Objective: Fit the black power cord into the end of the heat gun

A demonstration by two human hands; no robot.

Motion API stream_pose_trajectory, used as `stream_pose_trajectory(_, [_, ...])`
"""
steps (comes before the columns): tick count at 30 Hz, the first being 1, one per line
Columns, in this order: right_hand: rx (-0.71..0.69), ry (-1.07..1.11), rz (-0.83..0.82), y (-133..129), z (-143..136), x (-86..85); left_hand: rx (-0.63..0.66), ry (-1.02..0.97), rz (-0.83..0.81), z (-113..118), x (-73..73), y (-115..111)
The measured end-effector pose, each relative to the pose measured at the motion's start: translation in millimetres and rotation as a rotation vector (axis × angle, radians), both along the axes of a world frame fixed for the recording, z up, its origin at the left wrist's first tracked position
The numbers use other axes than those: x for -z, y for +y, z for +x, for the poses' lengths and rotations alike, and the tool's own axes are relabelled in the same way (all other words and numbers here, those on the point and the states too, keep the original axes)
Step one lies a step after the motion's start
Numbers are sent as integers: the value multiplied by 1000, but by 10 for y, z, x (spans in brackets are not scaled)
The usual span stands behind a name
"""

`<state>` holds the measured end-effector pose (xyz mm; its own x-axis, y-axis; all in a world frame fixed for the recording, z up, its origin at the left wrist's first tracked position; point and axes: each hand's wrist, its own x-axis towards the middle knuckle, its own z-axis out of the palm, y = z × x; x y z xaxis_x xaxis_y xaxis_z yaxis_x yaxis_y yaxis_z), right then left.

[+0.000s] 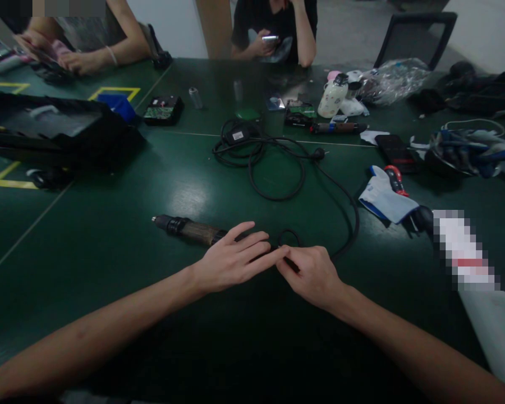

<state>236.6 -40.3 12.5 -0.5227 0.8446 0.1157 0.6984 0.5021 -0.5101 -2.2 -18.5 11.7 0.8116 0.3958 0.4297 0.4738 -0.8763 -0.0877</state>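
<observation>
An electric screwdriver [197, 231] with a black nose and a brownish, worn grip lies on the green table, its bit pointing left. My left hand [231, 258] rests over its rear part with the fingers stretched and spread, hiding that end. Close to the left fingertips, my right hand [311, 272] is closed in a pinch at the tail of the screwdriver, where the black cord [356, 224] comes in. The exact spot of the pinch is covered by the fingers. Beyond the hands, the cord runs in loose loops to a black power adapter [239, 133] and a plug [318, 154].
On the left stands a large black case [46, 126]. A second screwdriver [339, 128], circuit-board units [163, 110] and a bottle [332, 98] lie farther back. Gloves [385, 196], a phone [396, 152] and a white container [494, 320] are at right. Two people sit across.
</observation>
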Motion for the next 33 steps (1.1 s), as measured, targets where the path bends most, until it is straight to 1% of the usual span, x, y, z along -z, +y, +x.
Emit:
stream_pose_trajectory(5, [-18,15,-28,-2,-2,1,65,7,12,-6,-13,5])
stream_pose_trajectory(10, [7,8,-6,-6,-3,-4,7,1,-11,-5,4,3])
stream_pose_trajectory(16, [-17,19,-18,-2,-7,-17,76,7,-6,-20,-14,-1])
stream_pose_trajectory(21, [2,28,7,-1,-4,6,13,-11,-20,-13,-12,4])
stream_pose_trajectory(25, [-11,17,-26,-3,-4,2,73,6,3,-14,-12,14])
stream_pose_trajectory(27, [-9,20,-20,-6,-4,-1,65,0,2,-15,-12,14])
stream_pose_trajectory(30, [5,40,-3,-8,-5,-2,21,-31,3,-14,-16,11])
stream_pose_trajectory(33, [-3,38,-18,-6,-4,-2,45,-8,14,-15,-25,9])
